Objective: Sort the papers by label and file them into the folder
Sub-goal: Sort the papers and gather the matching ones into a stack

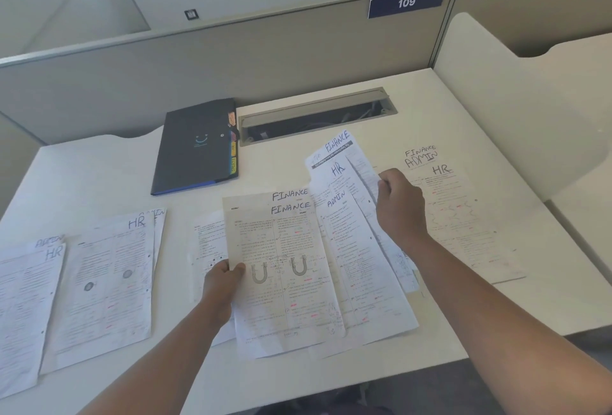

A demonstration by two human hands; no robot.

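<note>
Sorting is under way: near the table's front edge the left hand point(221, 285) pinches a FINANCE sheet point(284, 269), while the right hand point(399, 202) grips a lifted FINANCE page point(334, 163). Next, probably, stacking those together. Toward the back edge lies the closed folder point(197, 146).

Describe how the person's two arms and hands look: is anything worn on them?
Both forearms are bare up to the frame's edge: no sleeves show. The left hand and the right hand wear no gloves. No watch, bracelet or ring is visible on either wrist or on the fingers that show. No markings are visible.
</note>
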